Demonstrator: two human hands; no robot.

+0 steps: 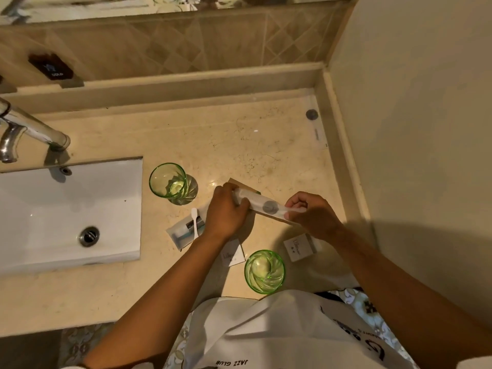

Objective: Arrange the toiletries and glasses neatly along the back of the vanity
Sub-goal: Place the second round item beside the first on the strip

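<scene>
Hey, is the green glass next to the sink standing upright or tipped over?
Upright: the green glass shows its open round rim facing up, base on the vanity.

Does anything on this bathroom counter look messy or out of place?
Yes. The two green glasses stand apart mid-counter, not at the back. A razor packet lies askew beside the sink, and small white boxes sit scattered.

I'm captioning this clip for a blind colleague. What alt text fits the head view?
Both hands, left hand and right hand, hold a long clear sachet above a beige vanity. Two green glasses, small packets and a white sink lie around them.
</scene>
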